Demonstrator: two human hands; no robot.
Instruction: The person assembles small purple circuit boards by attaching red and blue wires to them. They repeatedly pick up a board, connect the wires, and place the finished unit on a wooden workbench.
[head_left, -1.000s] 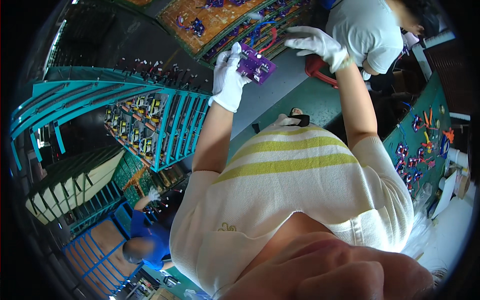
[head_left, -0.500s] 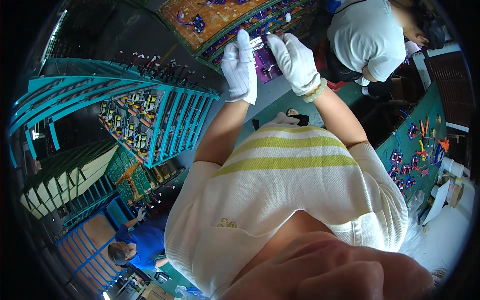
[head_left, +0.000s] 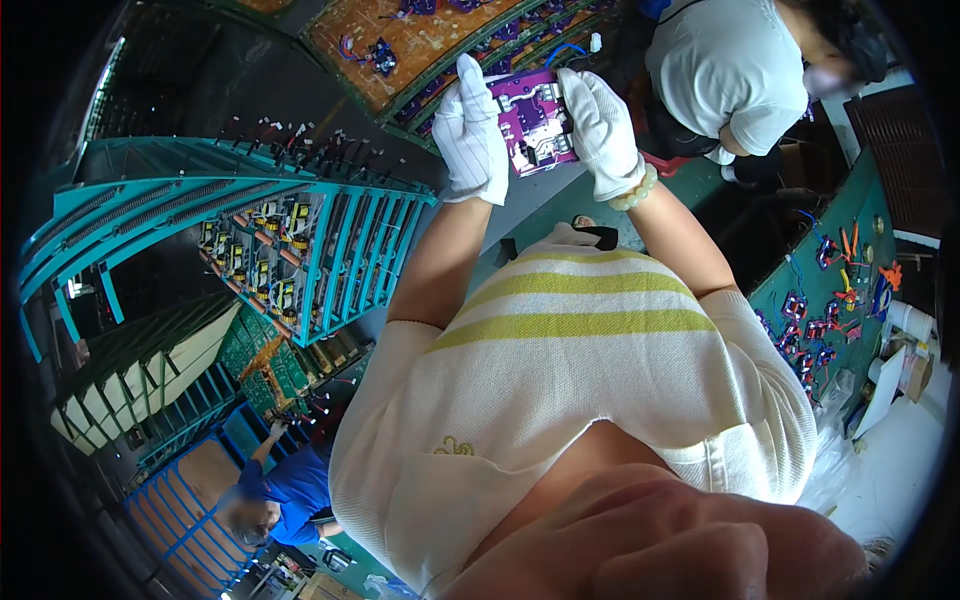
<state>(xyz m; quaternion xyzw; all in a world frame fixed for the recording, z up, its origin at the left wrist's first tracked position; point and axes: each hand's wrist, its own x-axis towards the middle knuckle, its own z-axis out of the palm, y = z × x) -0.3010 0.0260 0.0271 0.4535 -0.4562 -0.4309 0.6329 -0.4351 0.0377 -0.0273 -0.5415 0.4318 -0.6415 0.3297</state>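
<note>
- what's the board (head_left: 535, 124) like?
- purple, roughly rectangular, with shiny silvery patches and tracks.
- how's it sitting?
- held up off any surface, patched face toward the camera, slightly askew.
- where?
- between 2 white-gloved hands: left hand (head_left: 474, 140) at 1 side, right hand (head_left: 604, 138) at the other.

White-gloved hands both on it — left hand (head_left: 472, 140) along one edge of the purple circuit board (head_left: 533, 125), right hand (head_left: 603, 135) gripping the opposite edge! Beyond the left hand, a wooden shelf (head_left: 440, 42); leftward, a teal rack (head_left: 322, 252). Right of the right hand — a co-worker (head_left: 725, 85), then a green surface (head_left: 862, 190) scattered with small assemblies (head_left: 818, 328).
</note>
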